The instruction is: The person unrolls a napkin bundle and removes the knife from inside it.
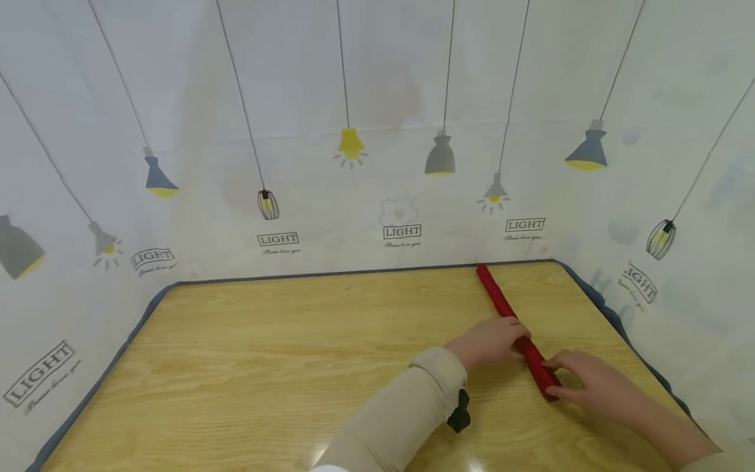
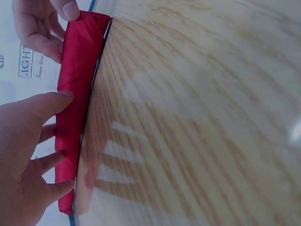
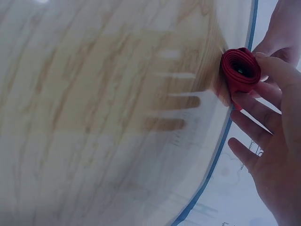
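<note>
A long, narrow roll of red cloth (image 1: 537,367) lies on the wooden tabletop, slanting from the back edge toward the front right. My left hand (image 1: 494,339) holds it around the middle, with thumb and fingertips on the cloth in the left wrist view. At the near end, my right hand (image 1: 596,383) pinches the roll between thumb and fingers. The right wrist view looks into that end of the cloth roll (image 3: 241,69), where wound layers circle a dark hollow. The other right-hand fingers (image 3: 254,120) are spread below it.
The wood-grain table (image 1: 283,360) has a glossy surface that mirrors the hands. A dark blue edge (image 1: 330,273) runs along its back and sides. White curtains printed with hanging lamps (image 1: 439,157) enclose it. A black device (image 1: 459,413) sits at the left wrist.
</note>
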Motion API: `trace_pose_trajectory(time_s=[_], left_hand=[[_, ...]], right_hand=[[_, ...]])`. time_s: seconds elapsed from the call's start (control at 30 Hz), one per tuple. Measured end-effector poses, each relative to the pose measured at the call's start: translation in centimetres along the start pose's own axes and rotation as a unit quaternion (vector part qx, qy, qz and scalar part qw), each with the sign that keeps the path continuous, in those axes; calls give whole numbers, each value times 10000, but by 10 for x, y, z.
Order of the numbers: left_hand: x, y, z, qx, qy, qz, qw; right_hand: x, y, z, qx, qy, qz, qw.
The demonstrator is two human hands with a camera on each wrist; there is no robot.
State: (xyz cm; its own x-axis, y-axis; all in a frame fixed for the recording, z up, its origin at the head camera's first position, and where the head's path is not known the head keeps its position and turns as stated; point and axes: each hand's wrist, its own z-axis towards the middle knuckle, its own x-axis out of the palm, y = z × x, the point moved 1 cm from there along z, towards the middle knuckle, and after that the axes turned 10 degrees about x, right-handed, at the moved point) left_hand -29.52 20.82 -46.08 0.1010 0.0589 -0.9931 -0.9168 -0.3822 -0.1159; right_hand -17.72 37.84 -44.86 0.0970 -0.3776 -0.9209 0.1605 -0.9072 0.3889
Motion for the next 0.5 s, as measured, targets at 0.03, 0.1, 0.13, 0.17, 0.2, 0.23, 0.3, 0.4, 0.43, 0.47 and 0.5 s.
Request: trace_pose_trajectory(time_s=[0.03, 0.1, 0.13, 0.17, 0.2, 0.23, 0.3, 0.4, 0.43, 0.47, 0.5], left_hand=[[0, 0, 0, 66, -3, -16, 10000], [0, 1, 0, 222, -11, 25, 9997], [0, 1, 1, 280, 1, 72, 9996], [1, 1, 1, 303, 29, 103, 9995], [1, 1, 0, 307, 67, 132, 9994], [1, 0, 1, 292, 107, 143, 9994], [1, -1, 1, 247, 175, 191, 9994], [2, -3, 3, 142, 272, 197, 9993], [2, -4, 4, 118, 292, 189, 9993], [3, -5, 5, 101, 310, 189, 9993], [4, -5, 6, 95, 317, 196, 9993]], right_hand=[[0, 0, 0, 36, 24, 54, 10000], [-1, 0, -1, 88, 79, 176, 9998], [-1, 0, -1, 98, 100, 227, 9996], [0, 0, -2, 66, 108, 265, 9996], [0, -1, -2, 48, 114, 275, 9995], [0, -2, -1, 27, 133, 282, 9995], [1, -4, -1, -65, 142, 222, 9996], [1, -5, -1, -32, 197, 74, 9998], [1, -5, -1, -8, 217, 26, 9998], [1, -5, 0, 13, 232, -26, 9997], [1, -5, 0, 79, 245, -57, 9997]])
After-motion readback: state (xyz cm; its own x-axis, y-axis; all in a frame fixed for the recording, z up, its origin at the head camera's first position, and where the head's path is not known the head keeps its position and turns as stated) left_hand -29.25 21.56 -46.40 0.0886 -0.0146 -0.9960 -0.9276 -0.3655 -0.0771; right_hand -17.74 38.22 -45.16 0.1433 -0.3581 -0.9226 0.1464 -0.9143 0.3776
